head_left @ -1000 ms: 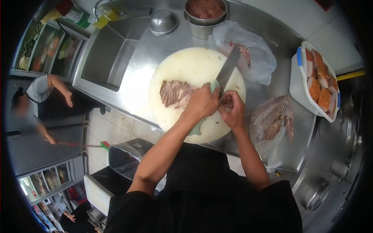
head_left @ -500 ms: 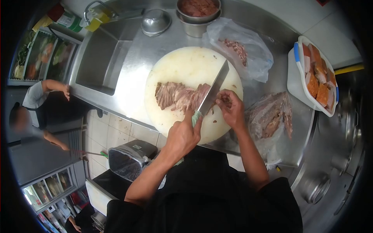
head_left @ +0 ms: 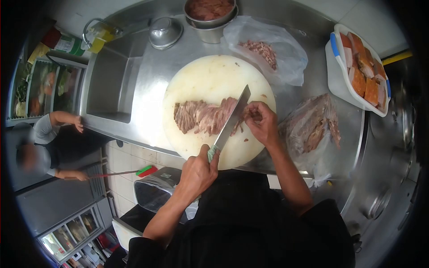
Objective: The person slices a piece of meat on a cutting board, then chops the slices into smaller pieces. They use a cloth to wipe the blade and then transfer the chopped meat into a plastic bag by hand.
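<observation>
On the round white cutting board lies a row of sliced cooked meat. My left hand is closed around the pale green, wrapped-looking handle of a long kitchen knife. Its blade slants up and to the right across the right part of the slices. At the right end of the meat, my right hand has its fingers curled and pinched on a bit of meat. Small scraps lie on the board near it. To the right of the board, larger pieces of meat sit in a clear plastic bag.
Beyond the board are a plastic bag of diced meat, a metal bowl of raw meat and an upturned metal bowl. A white tub of browned blocks stands right, a sink left. A co-worker holds a broom near a bin.
My left hand has drawn the knife back toward me and slightly left. My right hand stays by the meat's right end. The co-worker's broom has come further into view beside the bin.
</observation>
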